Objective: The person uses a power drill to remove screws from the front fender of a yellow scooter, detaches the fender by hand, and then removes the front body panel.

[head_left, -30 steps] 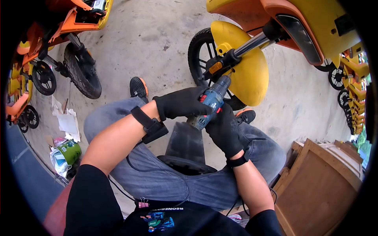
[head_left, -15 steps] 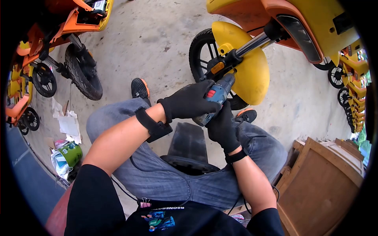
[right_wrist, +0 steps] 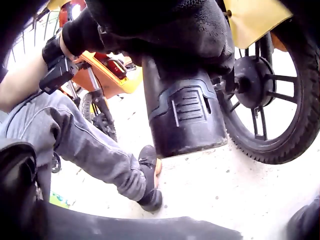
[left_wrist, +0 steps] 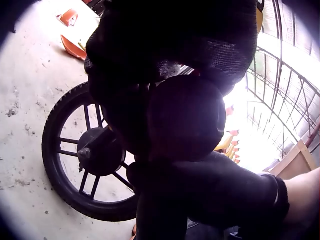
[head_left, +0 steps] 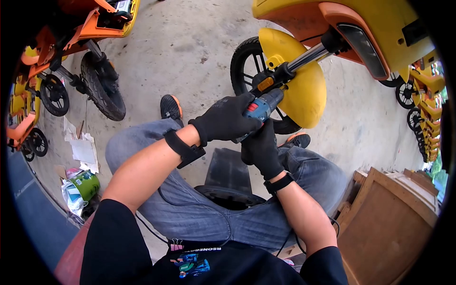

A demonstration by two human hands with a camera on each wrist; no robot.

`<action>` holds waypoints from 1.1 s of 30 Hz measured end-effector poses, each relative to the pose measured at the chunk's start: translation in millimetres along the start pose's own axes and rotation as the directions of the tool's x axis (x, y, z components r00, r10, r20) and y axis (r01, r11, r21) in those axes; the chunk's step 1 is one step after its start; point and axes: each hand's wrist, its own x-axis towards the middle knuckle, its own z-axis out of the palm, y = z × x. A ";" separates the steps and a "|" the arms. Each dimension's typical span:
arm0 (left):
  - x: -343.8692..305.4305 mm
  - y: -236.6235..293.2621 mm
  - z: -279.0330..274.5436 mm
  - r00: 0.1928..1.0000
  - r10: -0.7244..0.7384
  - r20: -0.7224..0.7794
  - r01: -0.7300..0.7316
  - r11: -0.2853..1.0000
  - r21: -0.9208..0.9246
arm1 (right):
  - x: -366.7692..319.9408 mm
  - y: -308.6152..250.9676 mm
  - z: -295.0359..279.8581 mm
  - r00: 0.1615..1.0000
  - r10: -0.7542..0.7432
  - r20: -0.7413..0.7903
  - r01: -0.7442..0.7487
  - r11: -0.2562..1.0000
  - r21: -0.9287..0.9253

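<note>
Two forearms (head_left: 153,167) are being angled inward; the drill (head_left: 262,109) is being grasped by the left hand (head_left: 228,119) over its body and the right hand (head_left: 261,148) below, beside the yellow fender (head_left: 306,90).

Black gloves (head_left: 228,118) cover both hands (head_left: 262,149), worn with wrist straps (head_left: 280,183), a printed black T-shirt (head_left: 237,267) and grey jeans (head_left: 316,178).

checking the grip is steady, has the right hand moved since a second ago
Yes: in the head view, the right hand has shifted toward the picture's left, judged against the yellow fender.
</note>
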 end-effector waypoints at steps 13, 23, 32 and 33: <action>8.0 2.9 -9.9 0.997 0.045 0.055 -0.045 0.999 -0.006 | 0.6 -2.7 2.9 0.999 0.040 -0.034 -0.039 0.999 0.019; 11.4 -4.7 7.5 0.997 0.017 0.070 -0.015 1.000 -0.026 | -5.8 19.3 -8.0 0.988 -0.150 -0.034 0.146 0.983 -0.114; 10.1 -1.0 -4.4 0.996 0.025 0.082 -0.017 0.996 -0.089 | -7.3 6.3 -4.5 1.000 0.005 -0.023 -0.008 0.988 -0.152; 9.4 -0.5 -4.9 0.996 0.024 0.083 -0.018 0.997 -0.078 | -7.7 6.7 -4.1 1.000 0.013 -0.028 -0.017 0.987 -0.157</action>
